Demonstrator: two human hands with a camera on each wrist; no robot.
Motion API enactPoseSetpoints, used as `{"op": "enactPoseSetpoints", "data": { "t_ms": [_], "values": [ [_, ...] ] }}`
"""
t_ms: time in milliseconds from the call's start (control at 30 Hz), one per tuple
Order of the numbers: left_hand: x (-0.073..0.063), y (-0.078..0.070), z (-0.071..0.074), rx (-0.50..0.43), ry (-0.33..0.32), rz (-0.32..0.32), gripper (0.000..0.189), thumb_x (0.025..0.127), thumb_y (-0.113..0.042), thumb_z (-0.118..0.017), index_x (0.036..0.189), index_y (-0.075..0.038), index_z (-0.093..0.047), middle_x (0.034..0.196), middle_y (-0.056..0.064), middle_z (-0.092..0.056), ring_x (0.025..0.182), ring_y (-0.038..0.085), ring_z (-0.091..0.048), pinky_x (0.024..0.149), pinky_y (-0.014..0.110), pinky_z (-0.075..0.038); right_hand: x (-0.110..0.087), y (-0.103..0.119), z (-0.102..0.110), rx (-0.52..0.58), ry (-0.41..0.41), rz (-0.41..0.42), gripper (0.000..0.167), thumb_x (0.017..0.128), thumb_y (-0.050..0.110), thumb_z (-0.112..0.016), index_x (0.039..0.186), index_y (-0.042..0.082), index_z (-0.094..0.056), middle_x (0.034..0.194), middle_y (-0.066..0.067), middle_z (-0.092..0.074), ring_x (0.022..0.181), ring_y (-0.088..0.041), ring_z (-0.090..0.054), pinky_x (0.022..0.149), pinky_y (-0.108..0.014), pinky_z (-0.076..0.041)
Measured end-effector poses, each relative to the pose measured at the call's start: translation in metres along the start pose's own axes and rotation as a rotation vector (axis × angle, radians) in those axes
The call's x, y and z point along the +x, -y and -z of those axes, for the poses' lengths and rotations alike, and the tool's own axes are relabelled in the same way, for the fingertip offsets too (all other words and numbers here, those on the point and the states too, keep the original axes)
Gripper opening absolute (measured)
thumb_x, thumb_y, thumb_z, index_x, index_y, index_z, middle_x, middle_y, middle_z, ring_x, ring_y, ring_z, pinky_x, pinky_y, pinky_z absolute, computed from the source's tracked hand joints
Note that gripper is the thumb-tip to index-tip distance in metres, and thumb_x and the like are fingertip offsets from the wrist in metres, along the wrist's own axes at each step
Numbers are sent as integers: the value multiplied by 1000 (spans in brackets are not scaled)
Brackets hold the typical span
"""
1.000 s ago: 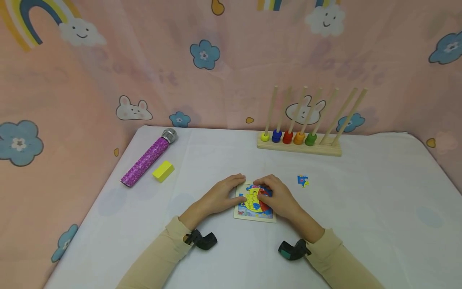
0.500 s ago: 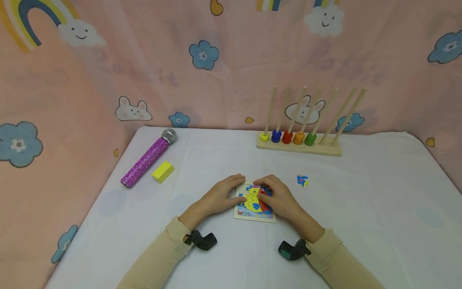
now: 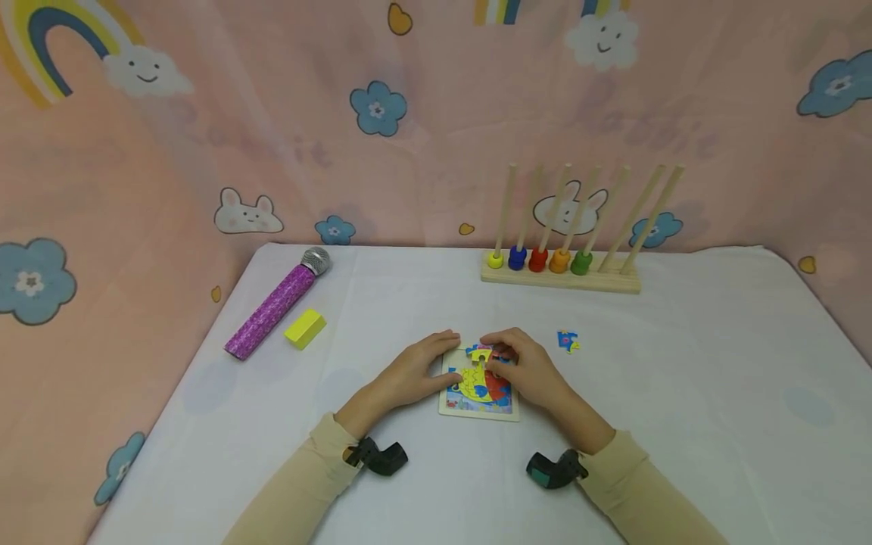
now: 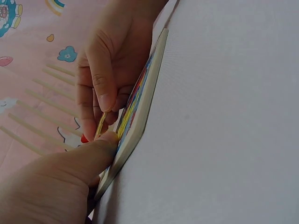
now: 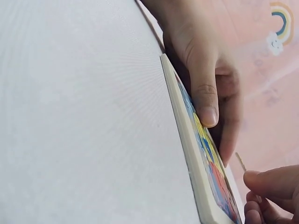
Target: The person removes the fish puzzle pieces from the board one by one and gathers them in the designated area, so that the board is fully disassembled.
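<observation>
A small square jigsaw puzzle board (image 3: 477, 414) with a pale wooden rim and a bright yellow, red and blue picture lies on the white table. My left hand (image 3: 409, 372) holds it at the left, thumb on its face and fingers along the edge. Just above the board, my right hand (image 3: 534, 372) pinches a thin puzzle piece (image 3: 481, 354), yellow on its face, between thumb and fingers. Edge-on, that piece shows apart from the board in the right wrist view. Another puzzle piece (image 3: 568, 341), blue and yellow, lies loose right of the board.
A purple glitter microphone (image 3: 272, 309) and a yellow block (image 3: 305, 328) lie at the left. At the back right stands a wooden peg rack (image 3: 562, 280) with colored beads on several upright rods. A pink patterned cloth (image 3: 436, 136) hangs behind the table.
My right fingers have raised the yellow piece off the board, tilting it up. The left hand keeps its hold. The head view has shifted slightly.
</observation>
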State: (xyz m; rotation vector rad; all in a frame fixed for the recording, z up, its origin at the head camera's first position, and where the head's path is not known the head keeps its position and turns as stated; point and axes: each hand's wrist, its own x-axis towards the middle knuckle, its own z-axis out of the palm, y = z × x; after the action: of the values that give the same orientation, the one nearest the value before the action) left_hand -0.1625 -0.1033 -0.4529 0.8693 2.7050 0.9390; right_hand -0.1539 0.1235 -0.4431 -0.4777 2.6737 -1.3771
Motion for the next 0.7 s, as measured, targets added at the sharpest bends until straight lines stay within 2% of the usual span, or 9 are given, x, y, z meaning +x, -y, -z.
{"op": "enactPoseSetpoints", "data": {
  "t_ms": [300, 467, 700],
  "values": [
    [0, 1, -2, -1, -4, 4, 63, 89, -37, -66, 141, -8, -45, 149, 4, -41, 141, 18, -32, 113, 35, -32, 0, -7, 18, 16, 1, -55, 33, 91, 11, -62, 124, 10, -59, 120, -7, -55, 108, -23, -51, 98, -44, -47],
    [0, 0, -2, 2, -11, 8, 63, 88, -36, -67, 140, -8, -46, 149, 4, -40, 141, 18, -32, 113, 35, -32, -7, -12, 40, -7, -19, -97, 34, 92, 8, -58, 126, 7, -57, 127, -11, -51, 118, -28, -48, 103, -49, -42],
    [0, 0, -1, 11, -6, 8, 64, 88, -37, -67, 140, -8, -46, 148, 4, -41, 141, 17, -32, 113, 34, -32, -22, -29, 74, -83, -71, -68, 35, 92, 7, -58, 127, 3, -55, 127, -16, -50, 117, -31, -49, 101, -50, -43]
  ]
}}
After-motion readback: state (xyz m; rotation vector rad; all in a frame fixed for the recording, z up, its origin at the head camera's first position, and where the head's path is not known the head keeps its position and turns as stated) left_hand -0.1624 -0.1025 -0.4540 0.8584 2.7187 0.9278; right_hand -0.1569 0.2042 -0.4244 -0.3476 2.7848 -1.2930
